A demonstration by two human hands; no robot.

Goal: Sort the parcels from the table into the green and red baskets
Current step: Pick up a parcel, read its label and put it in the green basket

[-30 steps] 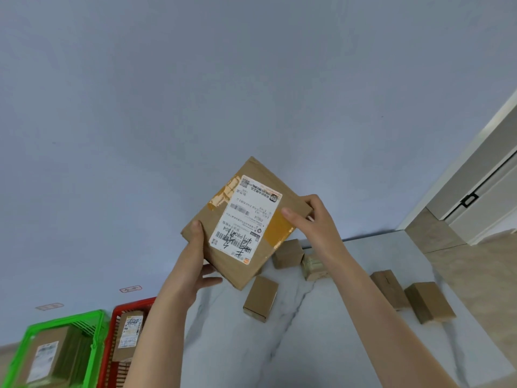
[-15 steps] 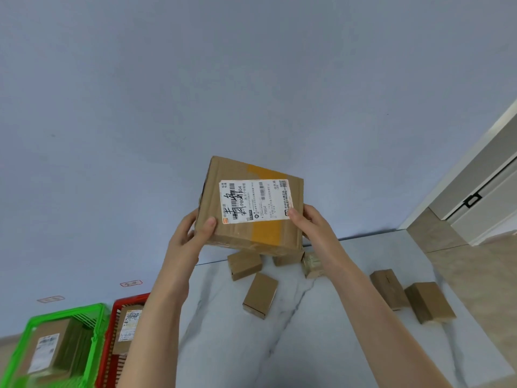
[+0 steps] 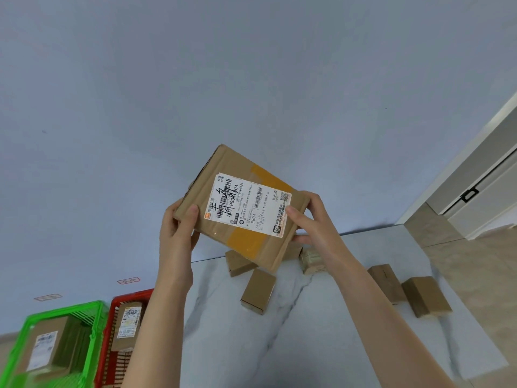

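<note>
I hold a flat cardboard parcel point(image 3: 223, 175) with a white shipping label and yellow tape up in front of the wall, above the table. My left hand point(image 3: 179, 228) grips its left edge, and my right hand point(image 3: 310, 219) grips its right edge, thumb on the label. The label faces me, tilted. The green basket point(image 3: 92, 323) stands at the lower left with a labelled parcel inside. Beside it to the right, the red basket point(image 3: 112, 317) holds another labelled parcel, partly hidden by my left forearm.
Several small brown parcels lie on the white marble table point(image 3: 237, 345): one point(image 3: 258, 291) in the middle, two point(image 3: 426, 296) near the right edge, others partly hidden behind the held parcel. A grey wall stands behind; a door frame point(image 3: 475, 175) is at the right.
The held parcel has been turned in my hands, clockwise as I see it, so its label now reads tilted. Both hands have kept their grip and stayed at about the same height.
</note>
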